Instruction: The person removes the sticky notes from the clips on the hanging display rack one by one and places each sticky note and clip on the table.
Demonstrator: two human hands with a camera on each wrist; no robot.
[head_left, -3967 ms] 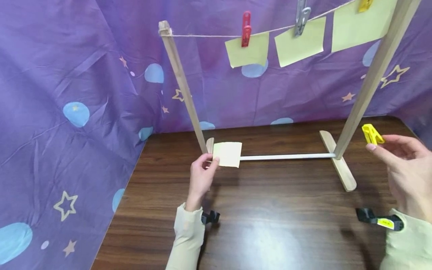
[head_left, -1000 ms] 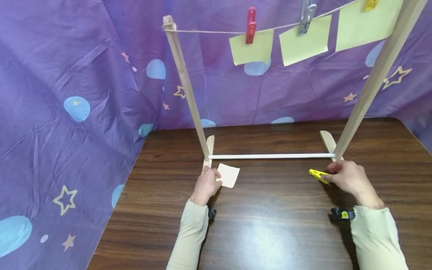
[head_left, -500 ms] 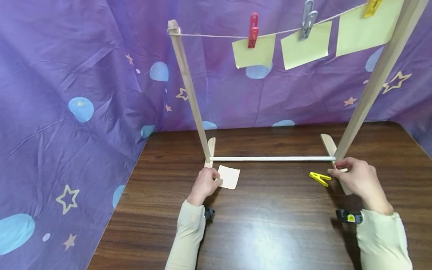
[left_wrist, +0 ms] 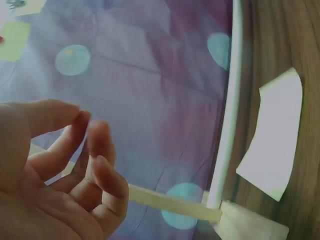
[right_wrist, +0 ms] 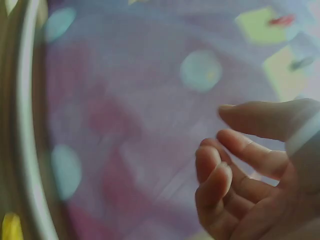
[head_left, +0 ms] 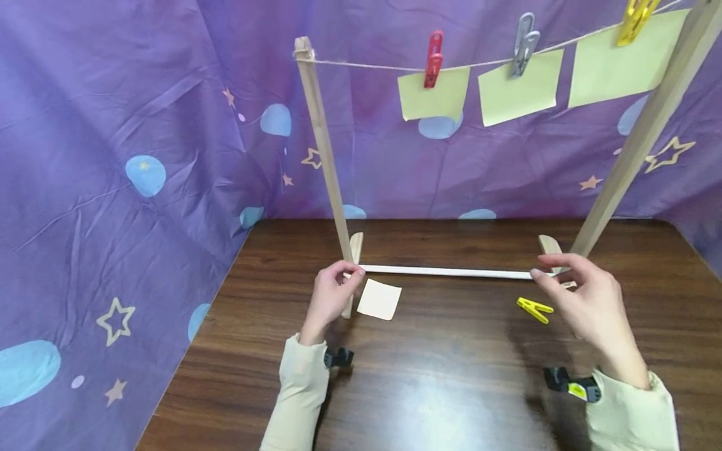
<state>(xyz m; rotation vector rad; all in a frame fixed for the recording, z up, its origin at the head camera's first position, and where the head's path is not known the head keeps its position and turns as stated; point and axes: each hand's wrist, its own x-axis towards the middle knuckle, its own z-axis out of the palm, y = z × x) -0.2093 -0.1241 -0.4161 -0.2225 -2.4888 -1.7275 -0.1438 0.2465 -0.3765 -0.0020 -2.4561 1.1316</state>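
A pale yellow square of paper (head_left: 380, 299) lies on the table by the left foot of a wooden rack. My left hand (head_left: 329, 291) hovers just left of it, holding nothing, with thumb and index tips close together in the left wrist view. Toward the right foot, a yellow clothespin (head_left: 534, 309) rests flat on the wood. Above and to its right is my right hand (head_left: 592, 307), fingers loosely bent and nothing between them; the right wrist view shows a gap between thumb (right_wrist: 260, 117) and fingers. Part of the right foot is hidden behind this hand.
Two wooden posts (head_left: 324, 144) and a white rod (head_left: 445, 272) form the rack. From its string (head_left: 361, 65) hang three yellow-green papers (head_left: 433, 100), under red (head_left: 434, 59), grey (head_left: 524, 47) and yellow clothespins (head_left: 636, 24). Behind is a purple curtain (head_left: 186, 263).
Both hands held things four seconds ago, the paper left and the yellow clothespin right. Both now lie on the table, let go, and the hands have lifted off. The head view has shifted slightly.
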